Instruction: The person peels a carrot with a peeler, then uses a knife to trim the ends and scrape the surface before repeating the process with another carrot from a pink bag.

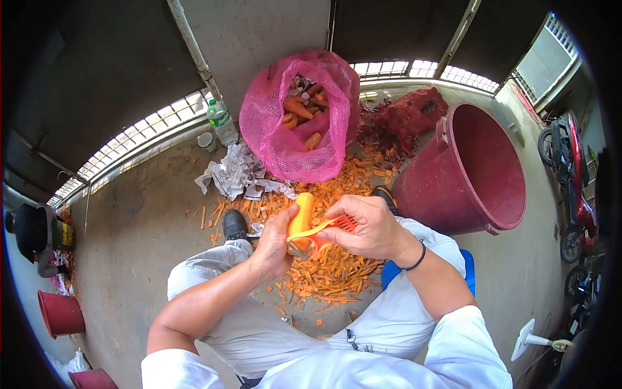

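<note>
My left hand (276, 243) is wrapped round a peeled, bright orange carrot (301, 211) held upright in front of me. In my right hand (369, 227) is a peeler (315, 229) with an orange frame and a red ribbed handle. Its head lies against the lower end of the carrot, near my left fingers. Beneath both hands, a thick heap of carrot peelings (330, 275) covers the floor between my legs. Beyond them stands an open pink mesh sack (304, 152) with several unpeeled carrots (298, 107) inside.
A large dark red tub (463, 168) leans at the right, beside a red mesh sack (414, 113). Crumpled paper (236, 172) and a plastic bottle (222, 123) are at the left of the pink sack. Red buckets (61, 314) stand far left; motorcycles (570, 168) are far right.
</note>
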Tool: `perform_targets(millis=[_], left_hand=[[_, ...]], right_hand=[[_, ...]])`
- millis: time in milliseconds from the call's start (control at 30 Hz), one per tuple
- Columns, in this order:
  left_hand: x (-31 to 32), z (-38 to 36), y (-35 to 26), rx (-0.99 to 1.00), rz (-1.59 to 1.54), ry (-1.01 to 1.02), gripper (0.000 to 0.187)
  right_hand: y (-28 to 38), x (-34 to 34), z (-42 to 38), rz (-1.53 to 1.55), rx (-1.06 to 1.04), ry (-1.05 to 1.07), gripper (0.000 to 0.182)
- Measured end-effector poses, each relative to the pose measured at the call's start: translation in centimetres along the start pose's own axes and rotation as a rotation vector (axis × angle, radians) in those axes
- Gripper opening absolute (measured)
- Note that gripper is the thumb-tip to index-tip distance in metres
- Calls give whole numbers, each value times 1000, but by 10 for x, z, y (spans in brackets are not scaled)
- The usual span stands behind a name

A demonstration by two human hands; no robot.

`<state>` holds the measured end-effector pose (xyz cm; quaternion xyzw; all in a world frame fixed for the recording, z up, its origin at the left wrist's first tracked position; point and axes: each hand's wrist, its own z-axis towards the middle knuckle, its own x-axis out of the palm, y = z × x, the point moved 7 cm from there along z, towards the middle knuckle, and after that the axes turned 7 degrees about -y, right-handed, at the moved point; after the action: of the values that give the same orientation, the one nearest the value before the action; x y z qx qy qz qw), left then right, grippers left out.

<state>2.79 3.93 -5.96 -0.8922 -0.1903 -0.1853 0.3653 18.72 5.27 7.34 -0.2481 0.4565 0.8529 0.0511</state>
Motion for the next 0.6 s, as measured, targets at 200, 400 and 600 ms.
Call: perform_targets(millis=[200, 400, 600], left_hand=[[-7, -1, -6, 57, 126, 78, 38], [5, -5, 0, -111, 47, 214, 37], [11, -11, -3, -47, 120, 196, 39]], right_hand=[[-39, -56, 8, -40, 188, -271, 18], [-23, -22, -1, 218, 211, -72, 23], [-12, -18, 3, 57, 74, -38, 25]])
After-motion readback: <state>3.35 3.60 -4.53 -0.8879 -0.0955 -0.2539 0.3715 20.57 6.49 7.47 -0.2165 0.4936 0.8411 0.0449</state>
